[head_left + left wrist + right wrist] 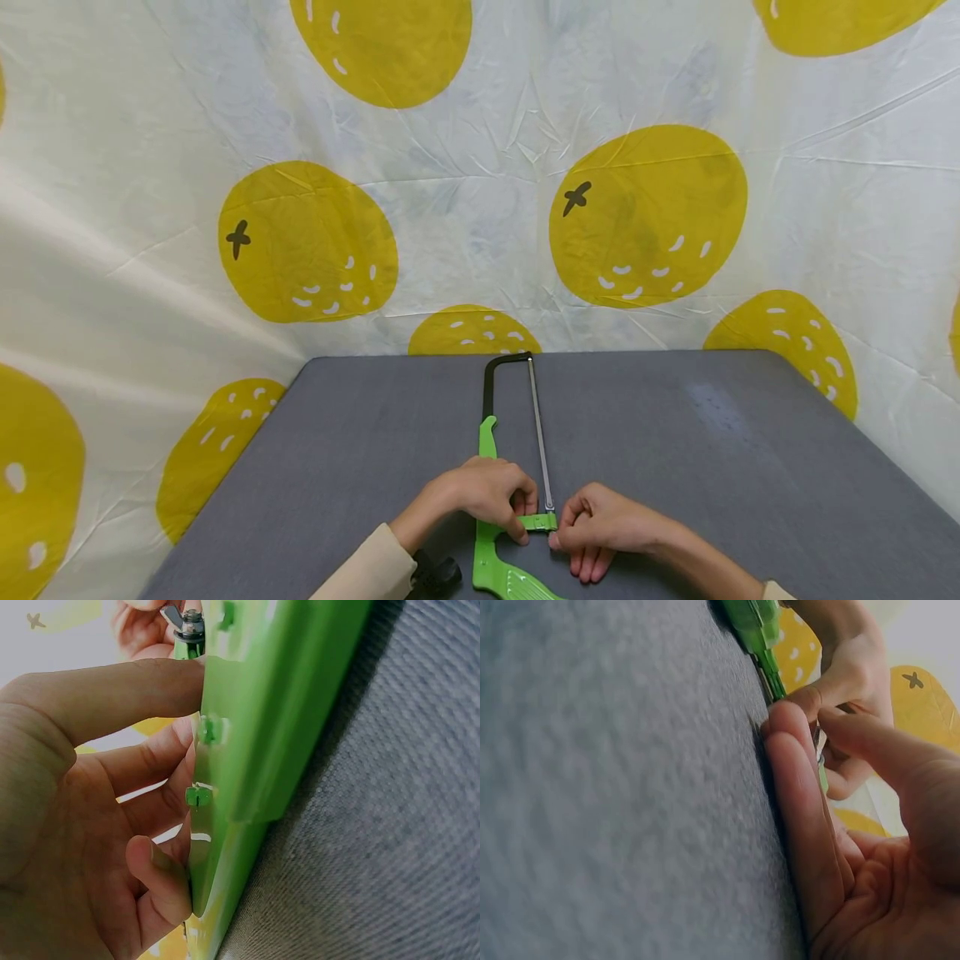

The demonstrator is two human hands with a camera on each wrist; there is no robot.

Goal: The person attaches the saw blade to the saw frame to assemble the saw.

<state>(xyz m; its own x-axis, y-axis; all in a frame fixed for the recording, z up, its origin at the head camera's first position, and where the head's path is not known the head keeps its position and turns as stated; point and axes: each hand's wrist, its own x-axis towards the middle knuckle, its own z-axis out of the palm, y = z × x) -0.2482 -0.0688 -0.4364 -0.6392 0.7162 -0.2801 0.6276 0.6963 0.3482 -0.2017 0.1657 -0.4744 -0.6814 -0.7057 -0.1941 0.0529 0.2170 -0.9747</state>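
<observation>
A hacksaw point(486, 500) with a green handle and a black front bow lies on the grey table, its thin silver blade point(538, 425) pointing away from me. My left hand point(491, 493) holds the green frame at the short crosspiece near the blade's rear end. In the left wrist view its thumb and fingers press against the green frame point(255, 727). At the end of that crosspiece, my right hand point(606, 525) pinches the small wing nut point(191, 624) between thumb and index finger. Its other fingers point(806, 802) lie along the tabletop.
The grey table point(390, 417) spreads out on both sides of the saw. Behind and to the sides hangs a white cloth point(480, 242) printed with yellow fruit. A small black object point(438, 575) shows beside my left sleeve point(375, 567).
</observation>
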